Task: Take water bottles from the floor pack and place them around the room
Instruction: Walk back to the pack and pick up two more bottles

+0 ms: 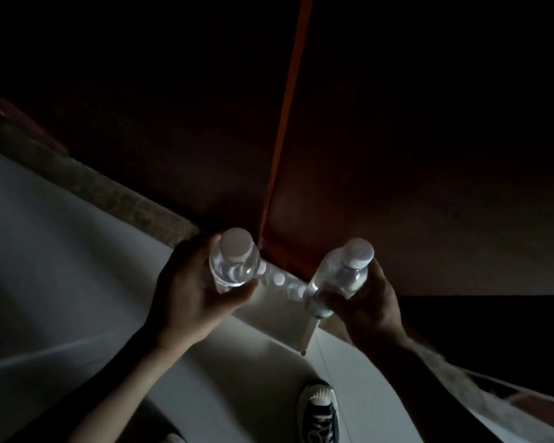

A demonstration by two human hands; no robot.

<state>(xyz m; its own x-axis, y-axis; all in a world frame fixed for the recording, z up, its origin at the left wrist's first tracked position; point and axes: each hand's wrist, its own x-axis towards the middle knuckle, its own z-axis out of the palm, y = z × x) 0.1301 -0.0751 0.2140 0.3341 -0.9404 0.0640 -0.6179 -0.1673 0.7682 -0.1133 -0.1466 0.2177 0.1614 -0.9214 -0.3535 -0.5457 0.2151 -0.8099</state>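
Note:
The room is dim. My left hand (192, 289) grips a clear water bottle (234, 262) with a white cap, held upright above the floor. My right hand (365, 302) grips a second clear, white-capped bottle (343, 276), tilted a little to the right. Between and below the two hands lies the floor pack (279, 302), a pale box against the wall base with several white bottle caps (279, 278) showing in a row. Both bottles are lifted clear of the pack.
A dark reddish wall or door (365, 155) with a bright orange vertical strip (285, 123) rises just behind the pack. Along its base runs a speckled stone skirting (109, 183). The floor (61, 266) is pale. My dark sneaker with a white toe (319, 410) stands near the pack.

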